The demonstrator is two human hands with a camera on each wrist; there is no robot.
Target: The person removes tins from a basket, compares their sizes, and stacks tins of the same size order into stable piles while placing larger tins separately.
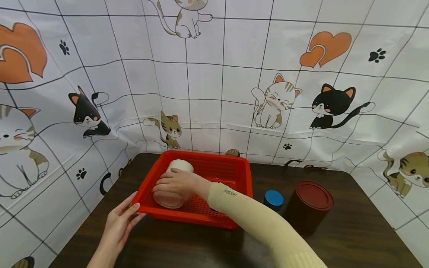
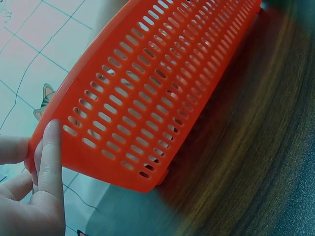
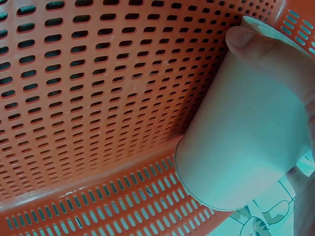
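Note:
A red perforated plastic basket [image 1: 194, 217] stands on a dark wooden table [image 1: 167, 245]. My left hand [image 1: 117, 225] pinches its rim at the near left corner; the left wrist view shows the thumb and fingers [image 2: 50, 162] on either side of that corner. Inside the basket, toward its left side, lies a pale white canister [image 3: 241, 132] with a clear, see-through end facing me. My right hand [image 1: 177, 182] grips the canister across its middle from above, the thumb [image 3: 243, 38] along its side in the right wrist view. The palm and part of the canister are hidden under that hand.
Right of the basket stand a jar with a blue lid [image 1: 273, 199] and a taller brown canister with a dark red lid [image 1: 313, 197]. A white cloth [image 1: 207, 82] printed with cats and grid lines hangs behind and beside the table. My right sleeve crosses the basket's near right corner.

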